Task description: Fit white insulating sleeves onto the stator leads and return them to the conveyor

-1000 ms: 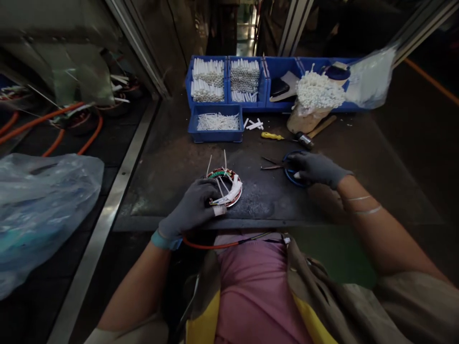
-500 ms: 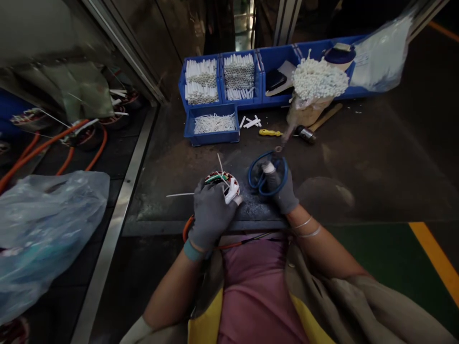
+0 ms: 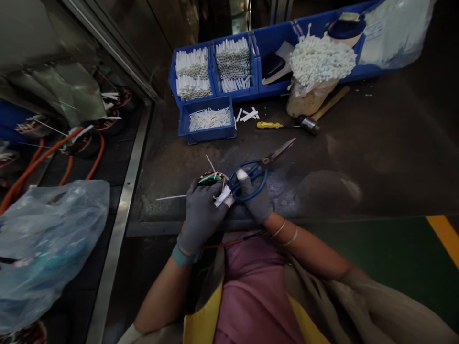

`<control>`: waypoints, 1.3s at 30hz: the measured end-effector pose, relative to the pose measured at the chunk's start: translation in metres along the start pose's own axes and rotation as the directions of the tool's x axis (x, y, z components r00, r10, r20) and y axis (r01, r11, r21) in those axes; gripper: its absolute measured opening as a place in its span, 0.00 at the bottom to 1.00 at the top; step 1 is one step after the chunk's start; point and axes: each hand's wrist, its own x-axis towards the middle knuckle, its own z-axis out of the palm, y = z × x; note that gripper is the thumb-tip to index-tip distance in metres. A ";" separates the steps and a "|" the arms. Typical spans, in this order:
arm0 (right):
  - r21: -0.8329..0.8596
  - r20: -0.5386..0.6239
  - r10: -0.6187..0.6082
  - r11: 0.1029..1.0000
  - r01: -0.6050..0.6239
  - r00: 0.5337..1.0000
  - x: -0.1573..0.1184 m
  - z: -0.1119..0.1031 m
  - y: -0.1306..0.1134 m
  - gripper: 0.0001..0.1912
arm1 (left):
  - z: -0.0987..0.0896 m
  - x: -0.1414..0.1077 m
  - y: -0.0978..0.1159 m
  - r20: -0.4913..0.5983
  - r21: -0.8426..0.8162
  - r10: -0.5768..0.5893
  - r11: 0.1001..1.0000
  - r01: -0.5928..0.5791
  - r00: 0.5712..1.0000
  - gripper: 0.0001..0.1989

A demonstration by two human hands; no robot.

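Observation:
My left hand point(image 3: 203, 210), in a grey glove, is wrapped round the near side of a small round wound coil part, which looks like a motor stator point(image 3: 212, 178). Red-brown windings and a green strip show at its top, with thin white strands sticking out. A white sleeve piece point(image 3: 223, 196) lies by my left fingertips. My right hand point(image 3: 257, 204), gloved too, is closed on blue-handled scissors point(image 3: 266, 161) whose blades point away to the upper right. Its fingertips are close beside the white piece; whether they touch it I cannot tell.
Blue bins point(image 3: 211, 93) of white tubes line the back, with a blue tray point(image 3: 206, 135) of thin white sticks before them. A yellow-handled screwdriver point(image 3: 269, 125), a hammer point(image 3: 309, 124) and a bundle of white cords point(image 3: 321, 62) lie rightward. A plastic bag point(image 3: 60, 239) is at left.
My right hand has moved left with the scissors, up to the stator and the white piece. The scissor blades have swung into plain view, pointing upper right. My left hand keeps its hold.

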 end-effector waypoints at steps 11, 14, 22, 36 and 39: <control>-0.024 0.068 -0.084 0.996 0.086 0.994 -0.010 0.005 -0.006 0.16 | -0.003 -0.008 -0.005 0.013 -0.010 0.057 0.998 -0.057 0.998 0.14; -0.034 0.083 -0.150 0.988 0.154 0.985 -0.006 0.004 -0.006 0.15 | -0.002 -0.009 -0.006 -0.019 0.009 0.053 0.999 -0.052 0.998 0.12; -0.106 0.201 -0.204 0.968 0.229 0.958 0.006 0.004 -0.007 0.16 | -0.002 -0.008 -0.006 -0.035 0.003 0.046 0.999 -0.046 0.998 0.12; -0.135 0.357 -0.183 0.960 0.245 0.916 0.021 0.006 -0.007 0.18 | -0.003 -0.007 -0.006 -0.009 -0.009 0.031 0.999 -0.031 0.999 0.13; -0.089 0.186 -0.210 0.969 0.229 0.960 0.020 0.000 -0.006 0.16 | -0.003 -0.007 -0.006 -0.029 0.004 0.015 1.000 -0.015 0.999 0.18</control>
